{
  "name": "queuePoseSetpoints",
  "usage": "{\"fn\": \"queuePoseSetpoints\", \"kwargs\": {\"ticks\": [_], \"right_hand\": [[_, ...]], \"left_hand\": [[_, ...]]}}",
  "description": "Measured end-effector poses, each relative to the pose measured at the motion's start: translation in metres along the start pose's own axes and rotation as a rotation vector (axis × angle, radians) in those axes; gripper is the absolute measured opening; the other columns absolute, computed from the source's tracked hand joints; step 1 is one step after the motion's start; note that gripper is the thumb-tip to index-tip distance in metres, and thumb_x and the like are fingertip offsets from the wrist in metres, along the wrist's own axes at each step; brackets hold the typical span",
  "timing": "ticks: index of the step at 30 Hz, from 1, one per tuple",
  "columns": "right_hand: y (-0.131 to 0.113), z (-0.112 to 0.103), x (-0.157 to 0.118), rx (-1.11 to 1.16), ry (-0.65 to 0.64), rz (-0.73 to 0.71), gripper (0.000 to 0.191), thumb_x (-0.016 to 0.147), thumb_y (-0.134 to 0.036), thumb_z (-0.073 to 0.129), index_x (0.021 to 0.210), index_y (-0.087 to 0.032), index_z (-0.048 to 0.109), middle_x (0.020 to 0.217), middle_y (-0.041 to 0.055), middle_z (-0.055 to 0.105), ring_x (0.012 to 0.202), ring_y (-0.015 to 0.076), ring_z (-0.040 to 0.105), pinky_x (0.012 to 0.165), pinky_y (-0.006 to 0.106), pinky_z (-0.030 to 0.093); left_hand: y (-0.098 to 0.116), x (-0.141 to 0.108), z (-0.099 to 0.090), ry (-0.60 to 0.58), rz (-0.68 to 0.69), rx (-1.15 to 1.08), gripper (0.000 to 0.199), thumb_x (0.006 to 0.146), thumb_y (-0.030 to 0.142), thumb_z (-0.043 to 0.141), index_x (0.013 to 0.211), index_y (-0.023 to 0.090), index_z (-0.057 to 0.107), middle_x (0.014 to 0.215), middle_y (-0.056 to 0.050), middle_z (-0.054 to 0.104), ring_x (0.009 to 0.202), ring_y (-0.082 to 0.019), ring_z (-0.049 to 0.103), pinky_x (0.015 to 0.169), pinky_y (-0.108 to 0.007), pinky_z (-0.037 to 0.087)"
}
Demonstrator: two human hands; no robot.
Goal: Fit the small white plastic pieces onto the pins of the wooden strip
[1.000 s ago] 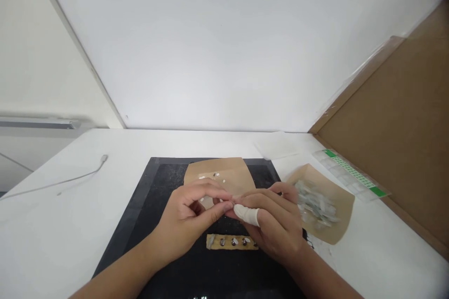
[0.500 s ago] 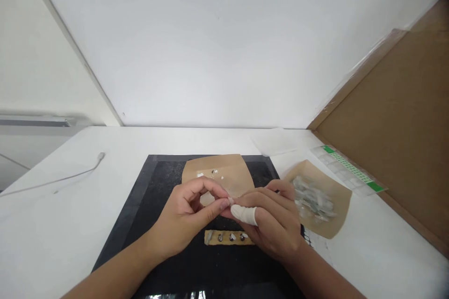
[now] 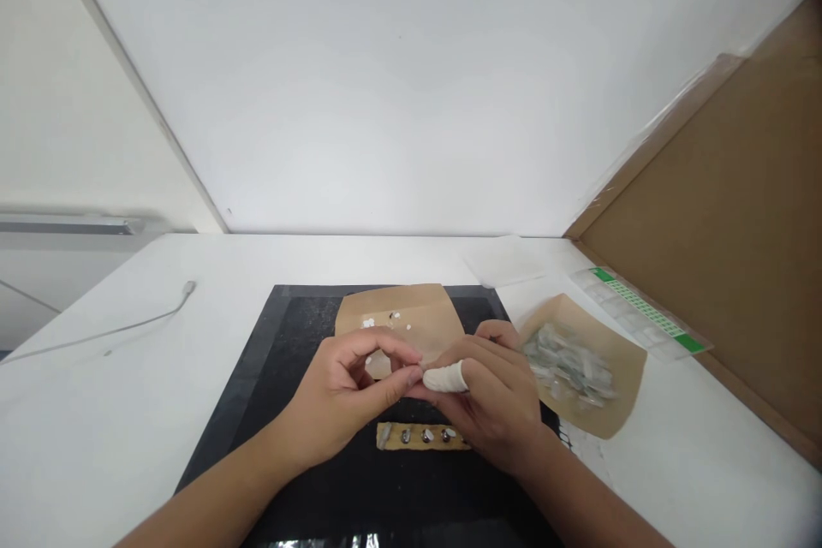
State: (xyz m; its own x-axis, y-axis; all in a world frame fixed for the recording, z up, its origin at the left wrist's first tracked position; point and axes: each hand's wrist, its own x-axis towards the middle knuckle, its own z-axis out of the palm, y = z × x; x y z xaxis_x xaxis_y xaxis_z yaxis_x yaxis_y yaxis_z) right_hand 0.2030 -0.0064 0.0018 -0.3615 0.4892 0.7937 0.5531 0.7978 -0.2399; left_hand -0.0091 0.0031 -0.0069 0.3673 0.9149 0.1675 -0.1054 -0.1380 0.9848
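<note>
My left hand [image 3: 347, 390] and my right hand [image 3: 491, 398] meet above a black mat [image 3: 257, 411], fingertips pinched together. Between them is something small and pale, mostly hidden, that I cannot make out. A white finger cot [image 3: 446, 378] covers one digit of my right hand. Just below the hands lies a narrow tan strip [image 3: 417, 443] bearing several small shiny round pieces, some with white bits on them, and a greyish piece at its left end. Behind the hands a brown paper sheet [image 3: 420, 306] carries a few small white pieces [image 3: 368, 323].
To the right, another brown paper [image 3: 626, 368] holds a pile of clear plastic pieces [image 3: 571, 364]. Beyond it lies a clear case with a green-white strip [image 3: 648, 308], by a cardboard panel [image 3: 725, 188]. A grey cable [image 3: 128, 324] lies on the white table at left.
My right hand has shifted slightly up and left, closing in on the left fingertips. The small pale thing between them is now more hidden. My left hand has barely moved.
</note>
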Motion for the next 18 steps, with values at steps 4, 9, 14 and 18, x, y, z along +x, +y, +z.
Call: {"fn": "queuePoseSetpoints", "kwargs": {"ticks": [4, 9, 14, 18], "right_hand": [[0.003, 0.001, 0.001, -0.020, -0.001, 0.044, 0.036, 0.091, -0.025, 0.083, 0.078, -0.021, 0.050, 0.066, -0.0062, 0.064, 0.056, 0.0108, 0.056, 0.071, 0.035, 0.037], [0.003, -0.002, -0.001, 0.108, -0.015, 0.240, 0.040, 0.086, -0.049, 0.085, 0.107, -0.025, 0.060, 0.085, -0.0005, 0.072, 0.077, 0.0191, 0.069, 0.072, 0.036, 0.049], [0.000, -0.005, -0.001, 0.078, -0.076, 0.168, 0.039, 0.091, -0.045, 0.082, 0.116, -0.025, 0.059, 0.090, 0.0000, 0.077, 0.084, 0.0211, 0.071, 0.079, 0.039, 0.053], [-0.002, -0.008, 0.004, 0.091, -0.077, 0.136, 0.031, 0.094, -0.040, 0.080, 0.113, -0.025, 0.061, 0.088, -0.0018, 0.077, 0.078, 0.0180, 0.071, 0.079, 0.038, 0.051]], "left_hand": [[0.005, 0.001, -0.001, -0.012, -0.042, 0.090, 0.016, 0.090, 0.035, 0.081, 0.095, 0.021, 0.079, 0.093, -0.005, 0.076, 0.083, -0.017, 0.071, 0.074, -0.026, 0.061], [0.008, 0.004, -0.002, -0.051, -0.063, 0.081, 0.017, 0.091, 0.035, 0.079, 0.098, 0.020, 0.079, 0.100, -0.007, 0.079, 0.094, -0.021, 0.073, 0.084, -0.032, 0.061], [0.010, 0.005, -0.004, -0.094, -0.087, 0.027, 0.016, 0.093, 0.034, 0.079, 0.100, 0.020, 0.078, 0.106, -0.009, 0.080, 0.103, -0.024, 0.074, 0.093, -0.036, 0.060], [0.012, 0.005, -0.005, -0.110, -0.132, -0.022, 0.017, 0.090, 0.034, 0.081, 0.095, 0.018, 0.078, 0.106, -0.009, 0.081, 0.104, -0.024, 0.075, 0.092, -0.036, 0.061]]}}
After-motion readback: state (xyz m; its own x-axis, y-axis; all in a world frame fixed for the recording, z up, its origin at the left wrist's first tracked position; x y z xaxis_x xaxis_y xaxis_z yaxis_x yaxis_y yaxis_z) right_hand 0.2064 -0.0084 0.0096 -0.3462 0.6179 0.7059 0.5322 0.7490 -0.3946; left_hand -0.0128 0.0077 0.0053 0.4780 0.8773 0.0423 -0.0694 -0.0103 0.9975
